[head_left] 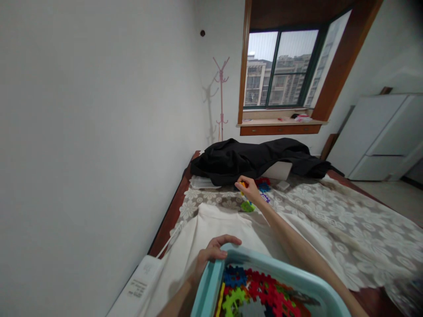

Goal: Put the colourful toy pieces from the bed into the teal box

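My left hand is closed over the near-left corner of a light blue plastic bin, thumb and fingers on its rim. Inside the bin lie several flat gear-shaped plastic building pieces in red, green, blue, yellow and grey. Stretched out over the bed, my right hand pinches a small yellow plastic piece. Just below and beside it on the sheet are a green piece, a blue piece and a purple piece. Part of the yellow piece is hidden by my fingers.
A black cloth lies heaped across the far end of the bed, over a white box-like thing. White fabric covers the near sheet. A wall runs along the left. A pink coat stand and a white fridge stand beyond.
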Demonstrator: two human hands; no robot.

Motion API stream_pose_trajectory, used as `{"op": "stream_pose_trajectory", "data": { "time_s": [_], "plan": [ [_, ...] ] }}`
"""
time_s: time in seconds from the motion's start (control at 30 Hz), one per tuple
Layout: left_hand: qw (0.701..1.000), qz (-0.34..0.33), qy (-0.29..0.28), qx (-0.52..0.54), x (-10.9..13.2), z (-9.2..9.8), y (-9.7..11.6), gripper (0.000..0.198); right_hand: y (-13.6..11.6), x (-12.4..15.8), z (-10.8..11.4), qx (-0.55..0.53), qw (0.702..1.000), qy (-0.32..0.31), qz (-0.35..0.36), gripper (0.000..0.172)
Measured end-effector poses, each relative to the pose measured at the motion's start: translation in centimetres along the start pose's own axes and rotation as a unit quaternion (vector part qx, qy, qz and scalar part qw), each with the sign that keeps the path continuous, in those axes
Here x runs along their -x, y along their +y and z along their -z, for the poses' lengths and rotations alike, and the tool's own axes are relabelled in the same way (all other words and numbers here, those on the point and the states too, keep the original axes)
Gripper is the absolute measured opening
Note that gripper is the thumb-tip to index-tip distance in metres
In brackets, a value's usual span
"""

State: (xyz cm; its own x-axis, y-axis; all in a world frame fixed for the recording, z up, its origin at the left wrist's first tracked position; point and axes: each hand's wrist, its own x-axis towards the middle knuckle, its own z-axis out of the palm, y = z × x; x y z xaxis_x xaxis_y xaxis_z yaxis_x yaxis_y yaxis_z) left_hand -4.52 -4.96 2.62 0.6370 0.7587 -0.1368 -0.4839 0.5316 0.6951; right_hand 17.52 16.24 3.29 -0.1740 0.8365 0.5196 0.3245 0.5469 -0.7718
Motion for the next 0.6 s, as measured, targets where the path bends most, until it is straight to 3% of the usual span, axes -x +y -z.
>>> {"op": "stream_pose_trajectory", "data": {
  "time_s": [0.07,0.13,0.2,0.3,0.43,0.53,0.6],
  "plan": [
    [1.000,-0.004,0.007,0.003,0.0,-0.1,0.0,0.045,-2.0,-0.6,1.5,-0.049,0.998,-0.047,-0.007,0.044],
    [1.000,-0.010,0.011,0.001,0.1,-0.3,0.1,0.045,-5.0,-0.9,3.3,-0.120,0.981,-0.156,0.000,0.049],
    [1.000,-0.021,0.018,-0.003,0.1,-0.4,0.1,0.044,-8.7,-0.5,5.2,-0.172,0.943,-0.285,0.027,0.051],
    [0.998,-0.046,0.046,-0.011,0.0,-0.3,-0.4,0.045,-14.3,1.4,6.8,-0.193,0.855,-0.473,0.093,0.055],
    [0.993,-0.075,0.093,-0.021,-0.3,0.3,-1.2,0.043,-18.4,4.4,5.0,-0.231,0.727,-0.623,0.172,0.062],
    [0.995,-0.054,0.081,-0.013,-0.2,0.1,-0.9,0.044,-18.9,5.4,1.7,-0.300,0.606,-0.705,0.214,0.070],
    [0.997,-0.036,0.068,-0.014,-0.1,-0.3,-0.5,0.044,-19.0,5.6,0.1,-0.321,0.557,-0.732,0.226,0.070]
  ]
}}
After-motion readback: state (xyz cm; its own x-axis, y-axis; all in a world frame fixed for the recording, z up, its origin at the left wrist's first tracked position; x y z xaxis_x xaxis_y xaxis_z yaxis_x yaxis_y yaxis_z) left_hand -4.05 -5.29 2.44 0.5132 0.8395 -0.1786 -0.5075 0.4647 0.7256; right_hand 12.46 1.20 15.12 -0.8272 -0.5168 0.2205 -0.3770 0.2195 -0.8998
